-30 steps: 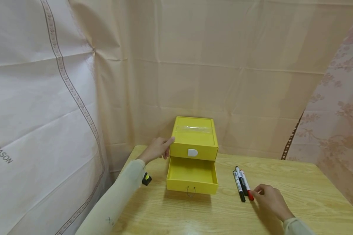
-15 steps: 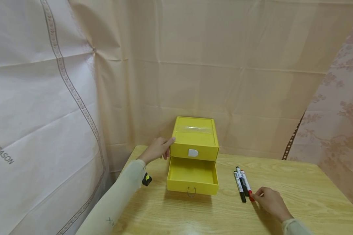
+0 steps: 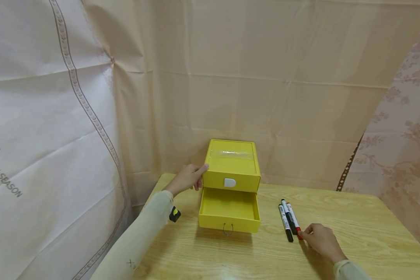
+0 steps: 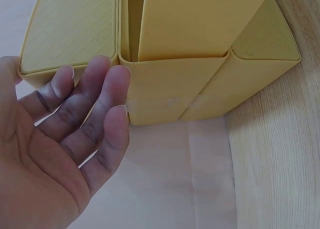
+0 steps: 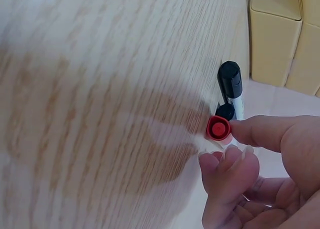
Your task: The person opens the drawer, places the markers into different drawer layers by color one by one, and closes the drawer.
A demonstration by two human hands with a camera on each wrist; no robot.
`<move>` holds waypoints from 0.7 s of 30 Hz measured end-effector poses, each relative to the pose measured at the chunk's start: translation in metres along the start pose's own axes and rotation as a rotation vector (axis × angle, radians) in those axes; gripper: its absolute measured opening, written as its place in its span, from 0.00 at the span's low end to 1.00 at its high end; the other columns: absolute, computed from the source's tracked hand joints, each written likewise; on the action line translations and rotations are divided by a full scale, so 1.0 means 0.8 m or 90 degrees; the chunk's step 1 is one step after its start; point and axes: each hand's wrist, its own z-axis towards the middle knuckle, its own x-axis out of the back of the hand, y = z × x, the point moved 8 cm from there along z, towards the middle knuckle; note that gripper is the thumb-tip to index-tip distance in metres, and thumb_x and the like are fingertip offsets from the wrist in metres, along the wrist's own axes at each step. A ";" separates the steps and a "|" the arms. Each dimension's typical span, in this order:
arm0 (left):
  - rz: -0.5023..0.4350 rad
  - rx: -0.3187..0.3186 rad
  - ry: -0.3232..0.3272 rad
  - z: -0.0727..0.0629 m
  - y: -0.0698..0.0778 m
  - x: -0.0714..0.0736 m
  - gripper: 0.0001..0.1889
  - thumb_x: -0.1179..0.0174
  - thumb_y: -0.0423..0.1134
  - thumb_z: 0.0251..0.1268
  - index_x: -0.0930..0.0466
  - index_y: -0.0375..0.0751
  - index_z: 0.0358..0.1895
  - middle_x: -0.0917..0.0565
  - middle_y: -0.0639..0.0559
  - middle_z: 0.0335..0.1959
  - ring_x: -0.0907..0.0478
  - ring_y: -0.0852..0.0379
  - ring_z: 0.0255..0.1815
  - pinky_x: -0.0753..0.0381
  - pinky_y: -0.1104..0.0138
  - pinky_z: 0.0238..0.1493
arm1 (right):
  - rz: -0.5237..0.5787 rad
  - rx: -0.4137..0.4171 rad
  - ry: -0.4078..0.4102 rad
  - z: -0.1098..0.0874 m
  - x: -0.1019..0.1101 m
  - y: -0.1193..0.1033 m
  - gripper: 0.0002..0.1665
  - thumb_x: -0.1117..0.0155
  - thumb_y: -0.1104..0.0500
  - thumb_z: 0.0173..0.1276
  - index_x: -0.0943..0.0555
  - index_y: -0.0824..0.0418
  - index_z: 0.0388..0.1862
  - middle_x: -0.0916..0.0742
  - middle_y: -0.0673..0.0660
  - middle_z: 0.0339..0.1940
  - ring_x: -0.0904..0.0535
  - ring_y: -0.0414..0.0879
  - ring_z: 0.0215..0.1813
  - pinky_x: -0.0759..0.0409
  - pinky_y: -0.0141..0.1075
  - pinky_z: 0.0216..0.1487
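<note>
The lower drawer (image 3: 215, 223) already stands out from the yellow box (image 3: 232, 163), steadied by the left hand (image 3: 187, 178) with fingers loose, while the red marker (image 3: 293, 217), not yet lifted, lies toward the right edge of the desk (image 3: 350, 217), seemingly pinched by the right hand (image 3: 321, 239) with fingers narrowed.

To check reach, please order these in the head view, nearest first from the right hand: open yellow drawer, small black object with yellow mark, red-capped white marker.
1. Red-capped white marker, at the right hand.
2. Yellow drawer, farther left.
3. Black object, leftmost.

Right fingers (image 5: 262, 131) lower, nearer red cap (image 5: 218, 128) end
</note>
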 end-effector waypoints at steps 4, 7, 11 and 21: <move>-0.003 -0.002 0.000 0.000 0.001 0.000 0.38 0.58 0.70 0.77 0.18 0.38 0.27 0.14 0.41 0.26 0.17 0.47 0.25 0.15 0.47 0.40 | -0.005 -0.005 -0.004 0.001 0.001 0.000 0.13 0.33 0.54 0.70 0.16 0.61 0.28 0.22 0.49 0.15 0.27 0.41 0.14 0.27 0.36 0.17; -0.006 -0.004 -0.001 0.000 0.003 0.001 0.39 0.58 0.69 0.78 0.17 0.37 0.28 0.15 0.45 0.24 0.16 0.46 0.25 0.15 0.45 0.41 | -0.020 -0.008 -0.007 0.002 0.002 -0.002 0.13 0.33 0.54 0.70 0.16 0.61 0.28 0.21 0.49 0.16 0.26 0.43 0.17 0.28 0.36 0.19; -0.003 -0.003 -0.003 0.000 0.003 0.000 0.39 0.58 0.69 0.78 0.17 0.36 0.27 0.15 0.45 0.24 0.16 0.45 0.26 0.16 0.44 0.41 | -0.042 -0.004 -0.013 0.005 0.003 -0.005 0.12 0.30 0.54 0.68 0.15 0.59 0.26 0.21 0.48 0.17 0.26 0.45 0.21 0.29 0.38 0.23; 0.003 -0.007 -0.004 0.003 0.001 -0.001 0.39 0.59 0.70 0.78 0.17 0.38 0.28 0.14 0.42 0.26 0.16 0.42 0.27 0.15 0.47 0.38 | -0.034 0.000 -0.006 0.004 0.003 -0.007 0.10 0.29 0.58 0.66 0.14 0.62 0.27 0.21 0.48 0.17 0.25 0.45 0.22 0.28 0.38 0.24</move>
